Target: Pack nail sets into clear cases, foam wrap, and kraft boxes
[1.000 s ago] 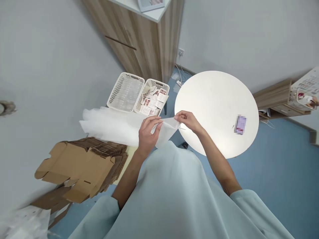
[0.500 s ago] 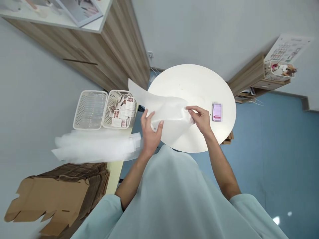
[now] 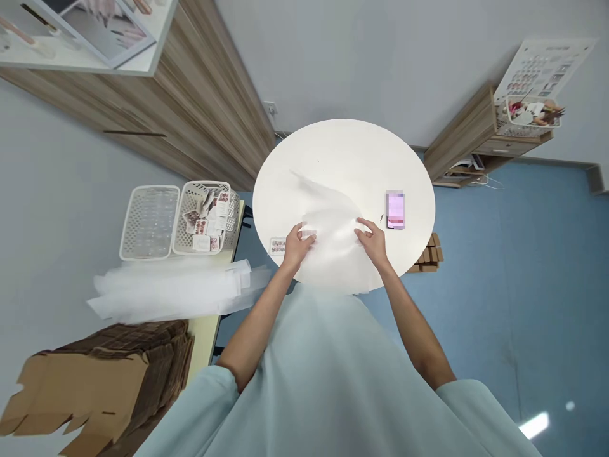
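Observation:
A thin, whitish, translucent foam sheet (image 3: 333,216) lies loosely over the near half of the round white table (image 3: 290,152), its lower edge reaching my shirt. My left hand (image 3: 295,247) pinches the sheet's left side between thumb and fingers. On the opposite side, my right hand (image 3: 374,244) is closed on a fold of the same sheet. Just left of my left hand, a small clear case with dark reddish pieces (image 3: 277,245) rests on the table, partly hidden by that hand. Right of my right hand lies a phone (image 3: 395,210) with a lit, blurred screen.
On my left, a side table (image 3: 205,343) bears a basket of clear cases (image 3: 151,222), a basket of small printed packets (image 3: 202,222), stacked white sheets (image 3: 166,289) and flattened cardboard boxes (image 3: 76,387). A wooden cabinet (image 3: 214,95) stands behind. Small brown boxes (image 3: 429,254) sit beyond the table's right edge.
The sheet has come down flatter and nearer to me, its raised left corner now lower. My right hand has shifted left, and the small clear case has come into sight.

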`<action>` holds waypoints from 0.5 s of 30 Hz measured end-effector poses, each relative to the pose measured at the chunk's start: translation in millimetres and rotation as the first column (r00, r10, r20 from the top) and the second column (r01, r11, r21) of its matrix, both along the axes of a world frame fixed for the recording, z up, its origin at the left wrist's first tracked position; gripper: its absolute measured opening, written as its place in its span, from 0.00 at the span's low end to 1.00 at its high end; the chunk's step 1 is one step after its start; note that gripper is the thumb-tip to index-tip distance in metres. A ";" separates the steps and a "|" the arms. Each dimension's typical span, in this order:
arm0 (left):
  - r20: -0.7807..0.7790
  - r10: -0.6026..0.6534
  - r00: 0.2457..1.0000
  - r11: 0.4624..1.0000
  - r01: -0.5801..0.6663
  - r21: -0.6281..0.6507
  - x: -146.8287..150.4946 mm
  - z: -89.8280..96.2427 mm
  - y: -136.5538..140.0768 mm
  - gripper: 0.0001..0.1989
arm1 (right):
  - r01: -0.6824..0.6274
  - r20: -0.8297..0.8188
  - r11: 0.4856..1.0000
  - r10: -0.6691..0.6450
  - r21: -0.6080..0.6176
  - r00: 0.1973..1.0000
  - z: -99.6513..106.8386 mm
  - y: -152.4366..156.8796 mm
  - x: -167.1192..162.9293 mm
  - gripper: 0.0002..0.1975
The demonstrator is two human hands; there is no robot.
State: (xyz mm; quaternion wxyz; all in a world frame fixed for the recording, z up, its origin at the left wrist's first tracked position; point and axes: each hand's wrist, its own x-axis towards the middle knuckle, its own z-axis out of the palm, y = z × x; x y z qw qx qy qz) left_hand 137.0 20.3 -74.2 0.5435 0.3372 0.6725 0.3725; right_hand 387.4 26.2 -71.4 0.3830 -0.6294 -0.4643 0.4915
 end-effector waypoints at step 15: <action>-0.335 -0.168 0.927 0.986 0.155 -0.065 -21.3 -55.4 -1.4 0.41 | 0.052 0.145 0.982 -0.025 -0.182 0.989 -80.1 -4.8 -23.1 0.30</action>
